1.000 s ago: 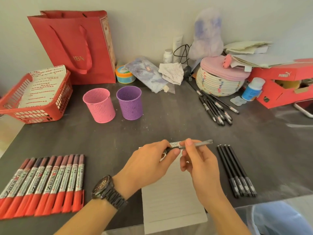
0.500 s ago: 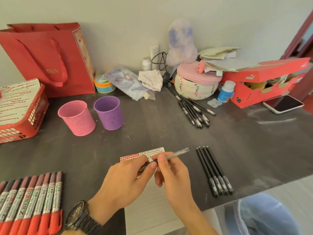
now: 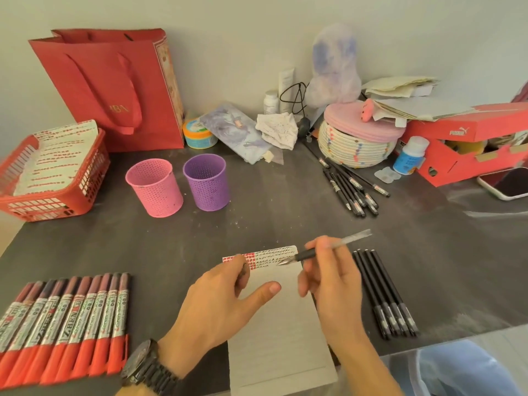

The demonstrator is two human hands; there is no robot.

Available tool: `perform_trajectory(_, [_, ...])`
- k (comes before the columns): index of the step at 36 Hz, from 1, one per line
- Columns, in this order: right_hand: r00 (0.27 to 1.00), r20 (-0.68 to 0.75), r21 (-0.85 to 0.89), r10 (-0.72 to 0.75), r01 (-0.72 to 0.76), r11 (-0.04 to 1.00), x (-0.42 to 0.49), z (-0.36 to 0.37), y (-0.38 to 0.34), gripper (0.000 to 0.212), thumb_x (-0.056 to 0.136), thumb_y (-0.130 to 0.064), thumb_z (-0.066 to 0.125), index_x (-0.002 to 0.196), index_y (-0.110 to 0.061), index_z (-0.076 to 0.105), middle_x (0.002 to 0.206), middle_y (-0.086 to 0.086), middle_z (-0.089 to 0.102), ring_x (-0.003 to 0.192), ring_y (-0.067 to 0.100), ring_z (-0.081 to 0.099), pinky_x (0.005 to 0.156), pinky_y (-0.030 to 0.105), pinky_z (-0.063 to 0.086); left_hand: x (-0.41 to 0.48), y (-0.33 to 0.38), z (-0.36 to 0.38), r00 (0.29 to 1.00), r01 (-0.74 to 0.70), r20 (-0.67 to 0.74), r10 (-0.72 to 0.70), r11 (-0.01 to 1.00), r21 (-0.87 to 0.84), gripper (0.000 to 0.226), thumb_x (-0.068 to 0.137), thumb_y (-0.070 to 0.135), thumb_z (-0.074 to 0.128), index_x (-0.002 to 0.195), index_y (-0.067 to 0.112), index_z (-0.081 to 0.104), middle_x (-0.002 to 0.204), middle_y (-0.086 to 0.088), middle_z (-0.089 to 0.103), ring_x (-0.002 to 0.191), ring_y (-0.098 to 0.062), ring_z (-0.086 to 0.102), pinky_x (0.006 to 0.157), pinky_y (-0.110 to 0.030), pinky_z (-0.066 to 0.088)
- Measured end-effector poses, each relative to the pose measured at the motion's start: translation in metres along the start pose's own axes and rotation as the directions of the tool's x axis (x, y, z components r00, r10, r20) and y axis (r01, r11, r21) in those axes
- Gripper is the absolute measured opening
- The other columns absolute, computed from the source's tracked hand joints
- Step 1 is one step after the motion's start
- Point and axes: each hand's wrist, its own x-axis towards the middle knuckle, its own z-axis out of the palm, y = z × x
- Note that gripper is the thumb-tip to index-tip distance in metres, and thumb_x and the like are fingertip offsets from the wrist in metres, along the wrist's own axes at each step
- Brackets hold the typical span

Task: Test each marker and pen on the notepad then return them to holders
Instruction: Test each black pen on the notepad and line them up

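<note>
Pinches freshly uncapped pen [image 3: 334,247] in right hand [image 3: 331,278], tip poised over notepad [image 3: 280,338] for testing (cap [image 3: 245,271] apparently curled in left hand [image 3: 223,304]).

light: soft, even, warm | shadows: faint | blur: slight motion | edges: wide-angle bowing
</note>
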Motion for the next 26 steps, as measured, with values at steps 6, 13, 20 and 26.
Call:
perform_trajectory(6, [0.997,0.017,-0.092,0.079,-0.077,0.993,0.027,-0.006,0.002,0.025,0.095,-0.047,0.059,0.088,-0.023,0.059,0.066,0.004,0.065,0.047,0.023,0.059,0.045,0.030,0.049,0.002,-0.015,0.011,0.996,0.086,-0.034,-0.087,0.996,-0.032,0.052,0.071,0.093,0.039,0.098,0.048,0.040,0.097,0.036,0.047,0.101,0.014,0.046,0.063,-0.010,0.040])
perform_trajectory(13, [0.962,0.149,-0.261,0.229,-0.186,0.947,0.059,0.010,0.015,0.020,0.097,-0.018,0.060,0.083,-0.021,0.073,0.074,0.014,0.074,0.060,0.025,0.070,0.054,0.031,0.057,0.007,-0.020,0.019,0.996,0.091,0.001,-0.091,0.995,0.040,0.037,0.078,0.070,0.055,0.103,0.049,0.036,0.105,0.034,0.044,0.096,0.004,0.045,0.073,-0.008,0.034])
perform_trajectory(20, [0.992,0.113,-0.560,0.056,0.017,0.828,0.058,0.012,0.038,0.032,0.087,-0.049,0.072,0.066,-0.028,0.063,0.052,-0.002,0.065,0.045,0.007,0.060,0.050,0.014,0.047,0.006,-0.023,0.023,0.995,0.096,-0.041,-0.095,0.995,0.035,0.037,0.078,0.064,0.060,0.092,0.045,0.033,0.103,0.029,0.049,0.095,0.007,0.041,0.075,-0.005,0.032])
perform_trajectory(26, [0.995,0.098,-0.612,0.011,0.052,0.789,0.058,0.010,0.048,0.032,0.088,-0.034,0.073,0.061,-0.024,0.059,0.047,-0.004,0.062,0.045,0.003,0.057,0.054,0.011,0.044,0.010,-0.024,0.023,0.996,0.082,-0.043,-0.081,0.996,0.026,0.045,0.076,0.063,0.064,0.084,0.038,0.028,0.109,0.029,0.053,0.096,0.004,0.043,0.079,-0.008,0.030])
